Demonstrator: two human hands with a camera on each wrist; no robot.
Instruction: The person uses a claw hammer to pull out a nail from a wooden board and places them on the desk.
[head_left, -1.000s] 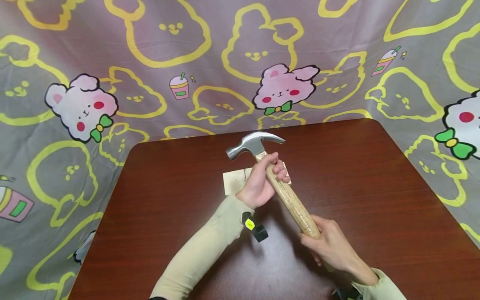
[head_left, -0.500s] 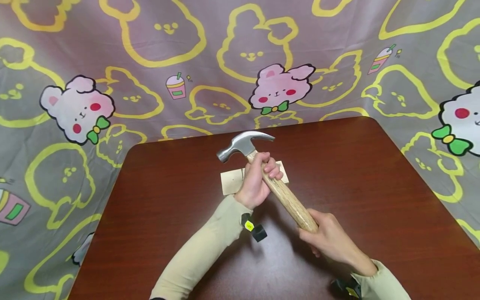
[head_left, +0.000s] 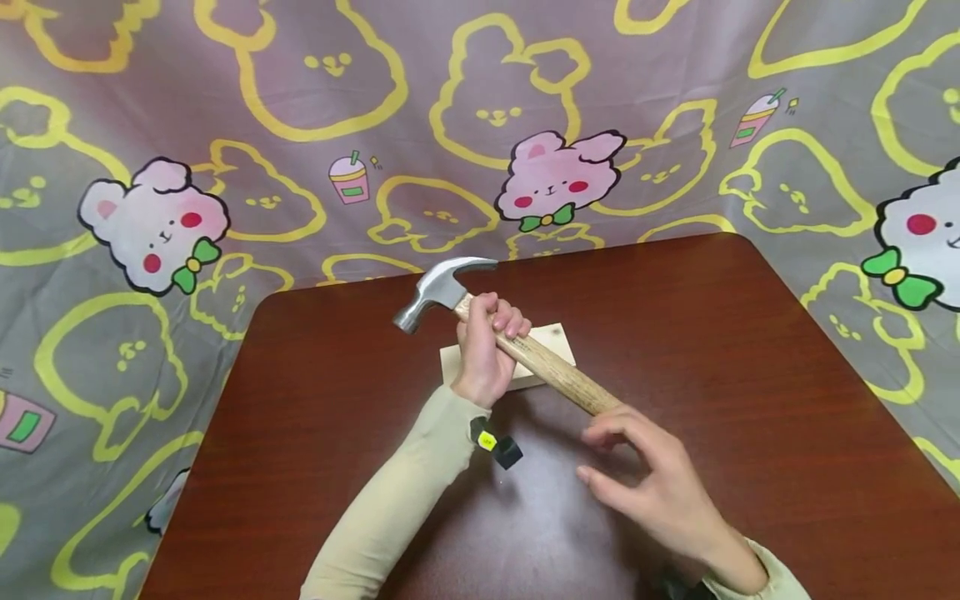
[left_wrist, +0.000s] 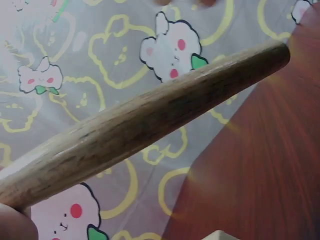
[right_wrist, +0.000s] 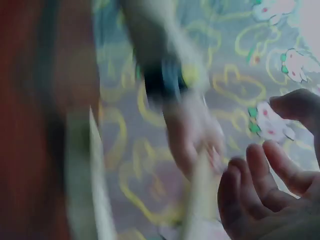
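Observation:
My left hand (head_left: pixel 486 354) grips a claw hammer (head_left: pixel 558 368) by its wooden handle, just below the steel head. The head points up and left, held above the table. Around the handle's lower end my right hand (head_left: pixel 660 475) has its thumb and fingers spread apart. In the left wrist view the handle (left_wrist: pixel 150 115) runs to a free end, with blurred fingertips at the top edge. The right wrist view shows the right hand (right_wrist: pixel 275 195) with loosely bent fingers and nothing in them. Below the left hand lies a pale wooden block (head_left: pixel 553 342), partly covered by it.
The reddish-brown table (head_left: pixel 337 375) has rounded far corners. A patterned curtain (head_left: pixel 420 100) hangs behind it and along both sides. Each wrist wears a strap; the left one is a black band (head_left: pixel 495 446) with a yellow tag.
The hammer and my left hand have moved left. My right hand has let go of the handle's end and its fingers have spread. More of the wooden block's right side shows.

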